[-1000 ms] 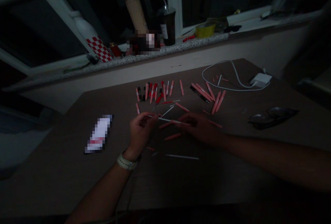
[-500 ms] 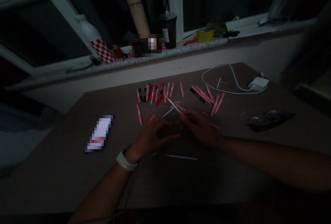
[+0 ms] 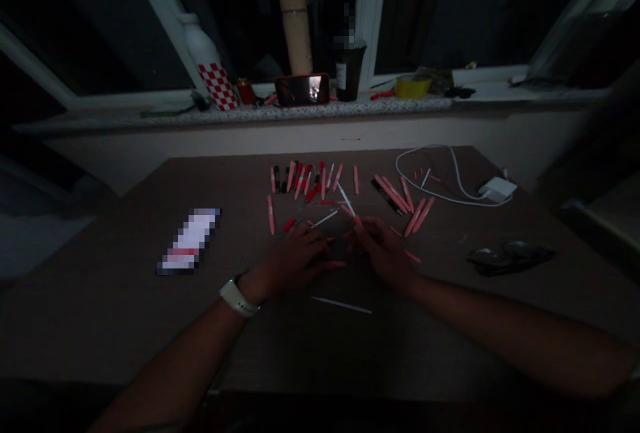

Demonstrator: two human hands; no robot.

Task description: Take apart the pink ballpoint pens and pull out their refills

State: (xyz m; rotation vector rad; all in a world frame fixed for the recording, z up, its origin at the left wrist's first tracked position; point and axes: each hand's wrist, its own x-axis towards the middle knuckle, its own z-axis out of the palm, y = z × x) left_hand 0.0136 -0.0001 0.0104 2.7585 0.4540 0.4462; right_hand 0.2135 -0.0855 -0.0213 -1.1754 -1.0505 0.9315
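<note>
My right hand (image 3: 383,246) pinches a thin white pen refill (image 3: 346,198) between thumb and fingers, its free end pointing up and left. To its left, my left hand (image 3: 297,256) is held over the table with fingers stretched and the thumb apart; I see nothing in it. Beyond the hands lie several pink pens (image 3: 306,181), mixed with red and black parts. A red cap (image 3: 289,224) lies just past my left fingers, near another white stick (image 3: 326,218). Closer to me rests a further white stick (image 3: 343,305). Dim light hides detail at the fingertips.
More pink pens (image 3: 419,215) lie at the right. A phone (image 3: 190,240) lies at the left, glasses (image 3: 513,258) at the right, and a white charger (image 3: 497,188) with its cable behind them. On the windowsill stand a checkered bottle (image 3: 217,83) and a propped phone (image 3: 295,90).
The view has levelled and shifted, so the sill and table sit differently in it. My right hand still holds the refill; my left hand stays beside it with its fingers spread.
</note>
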